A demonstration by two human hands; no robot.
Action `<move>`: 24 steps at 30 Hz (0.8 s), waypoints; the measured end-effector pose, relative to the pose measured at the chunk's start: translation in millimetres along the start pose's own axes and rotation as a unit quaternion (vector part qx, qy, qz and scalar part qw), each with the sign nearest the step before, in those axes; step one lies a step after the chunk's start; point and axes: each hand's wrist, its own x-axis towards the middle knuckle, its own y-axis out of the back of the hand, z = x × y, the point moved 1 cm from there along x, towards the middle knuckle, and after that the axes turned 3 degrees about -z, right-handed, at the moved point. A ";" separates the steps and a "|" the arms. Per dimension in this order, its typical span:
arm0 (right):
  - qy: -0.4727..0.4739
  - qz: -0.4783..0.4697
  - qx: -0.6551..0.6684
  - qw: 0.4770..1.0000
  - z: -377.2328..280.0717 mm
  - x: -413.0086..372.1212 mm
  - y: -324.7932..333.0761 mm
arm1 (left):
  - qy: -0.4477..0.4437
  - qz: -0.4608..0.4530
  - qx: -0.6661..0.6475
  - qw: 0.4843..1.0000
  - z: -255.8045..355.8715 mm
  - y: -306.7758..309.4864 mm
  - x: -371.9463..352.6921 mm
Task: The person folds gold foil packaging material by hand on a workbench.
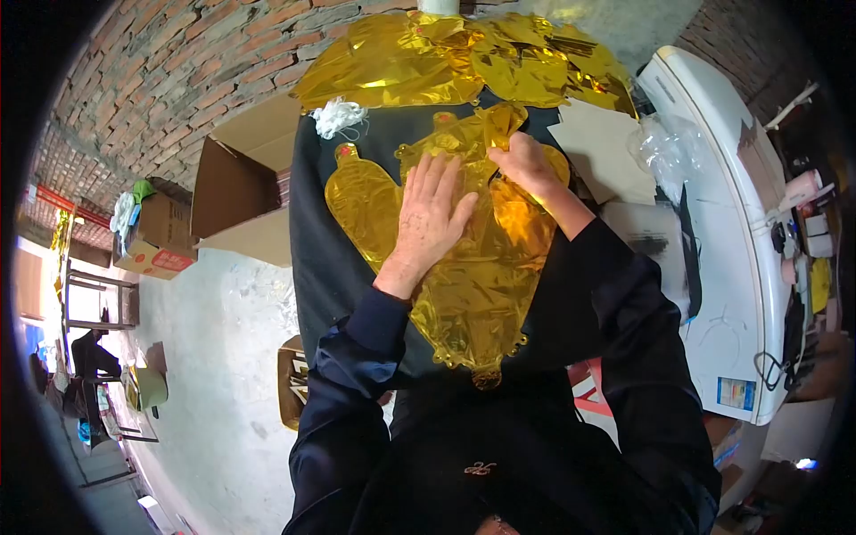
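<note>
A flat gold foil balloon (481,299) lies on the black cloth in front of me, its narrow end towards my body and rounded lobes on the far side. My left hand (432,209) rests palm down on its middle, fingers stretched out and pointing away from me. At the balloon's far right part, my right hand (524,165) has its fingers closed on a raised, creased fold of the foil. The foil below that hand is bent up and shiny. Both palms are hidden from view.
More gold foil balloons (392,67) are piled at the table's far edge, near a bundle of white string (338,118). An open cardboard box (241,187) stands at the left. On the right are a cardboard sheet (606,152) and a large white appliance (731,232).
</note>
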 end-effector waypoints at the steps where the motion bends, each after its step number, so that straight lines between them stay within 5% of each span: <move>1: -0.005 -0.002 0.012 1.000 1.6 -0.4 -0.6 | 0.001 0.004 -0.008 1.000 0.8 1.7 0.2; 7: -0.011 0.009 0.000 1.000 15.7 7.9 -9.2 | 0.006 0.016 -0.013 1.000 0.8 8.9 2.2; 14: -0.042 -0.005 0.140 0.989 7.7 -0.5 -1.5 | 0.004 0.018 0.005 1.000 -4.4 4.0 0.7; 24: -0.057 -0.033 0.101 0.993 7.2 1.6 2.9 | -0.035 0.000 0.039 0.999 -4.3 -5.6 -2.3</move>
